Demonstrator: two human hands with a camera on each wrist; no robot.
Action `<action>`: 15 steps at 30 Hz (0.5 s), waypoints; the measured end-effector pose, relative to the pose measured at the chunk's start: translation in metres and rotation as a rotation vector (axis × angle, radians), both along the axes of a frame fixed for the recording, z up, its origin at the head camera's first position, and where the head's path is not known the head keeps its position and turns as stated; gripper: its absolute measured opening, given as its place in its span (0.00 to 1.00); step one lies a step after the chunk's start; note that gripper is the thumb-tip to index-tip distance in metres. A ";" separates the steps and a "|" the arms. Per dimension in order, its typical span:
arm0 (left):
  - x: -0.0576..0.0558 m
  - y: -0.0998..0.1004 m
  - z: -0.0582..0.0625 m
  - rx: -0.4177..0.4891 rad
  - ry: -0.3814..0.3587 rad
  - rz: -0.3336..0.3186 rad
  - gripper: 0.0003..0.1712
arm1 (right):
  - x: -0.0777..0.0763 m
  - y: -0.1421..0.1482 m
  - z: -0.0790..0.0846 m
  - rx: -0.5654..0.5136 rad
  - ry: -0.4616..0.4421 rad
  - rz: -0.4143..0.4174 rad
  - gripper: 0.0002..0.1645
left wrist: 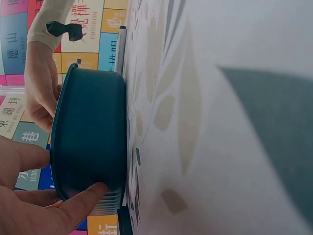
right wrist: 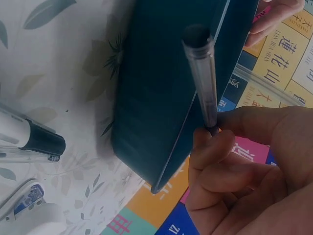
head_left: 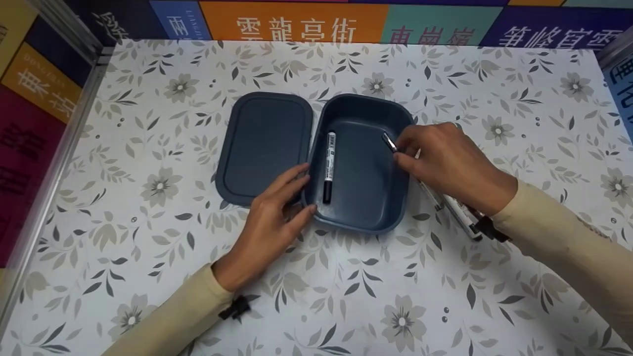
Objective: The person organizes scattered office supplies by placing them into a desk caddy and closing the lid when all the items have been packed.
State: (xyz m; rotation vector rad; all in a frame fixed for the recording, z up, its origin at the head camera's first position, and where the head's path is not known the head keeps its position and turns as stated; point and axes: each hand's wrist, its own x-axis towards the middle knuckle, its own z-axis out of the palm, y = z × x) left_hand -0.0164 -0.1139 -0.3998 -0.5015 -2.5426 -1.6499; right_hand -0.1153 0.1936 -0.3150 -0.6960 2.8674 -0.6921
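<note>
A dark blue rectangular box [head_left: 363, 225] stands uncovered, with a black-capped white marker [head_left: 329, 158] lying along its left side. My right hand [head_left: 445, 153] pinches a slim pen [head_left: 389, 142] over the box's right rim. The right wrist view shows that pen's clear barrel [right wrist: 203, 78] and dark end jutting from between thumb and fingers. At the box's near left corner, my left hand [head_left: 272, 217] rests its extended fingers and thumb against the outer wall and rim. The left wrist view shows this hand [left wrist: 44, 205] touching the box wall [left wrist: 90, 132] from outside.
The matching flat lid [head_left: 267, 148] lies left of the box. Pens [head_left: 462, 217] lie right of it, partly under my right forearm. A white item with a blue label [right wrist: 29, 200] sits near them in the right wrist view. Colourful printed panels [head_left: 296, 22] border the floral-patterned table.
</note>
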 end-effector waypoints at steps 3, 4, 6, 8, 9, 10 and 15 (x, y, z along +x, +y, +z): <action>0.000 0.000 0.001 -0.008 -0.004 -0.004 0.31 | -0.003 -0.002 0.002 0.004 -0.008 0.004 0.09; 0.000 0.000 0.001 -0.005 -0.006 -0.006 0.31 | -0.004 -0.002 0.003 0.007 -0.009 0.005 0.09; 0.000 0.000 0.001 -0.001 -0.011 -0.010 0.31 | -0.005 -0.004 0.004 0.013 -0.007 0.012 0.09; 0.000 0.000 0.001 0.002 -0.014 -0.011 0.31 | -0.007 -0.006 0.005 0.017 -0.012 0.011 0.09; 0.000 0.000 0.002 0.005 -0.017 -0.011 0.31 | -0.007 -0.008 0.006 0.021 -0.017 0.008 0.09; 0.000 0.000 0.002 0.007 -0.019 -0.010 0.31 | -0.008 -0.009 0.006 0.024 -0.021 0.007 0.09; 0.001 0.000 0.002 0.018 -0.036 -0.007 0.31 | -0.013 -0.018 0.006 0.043 -0.030 0.011 0.10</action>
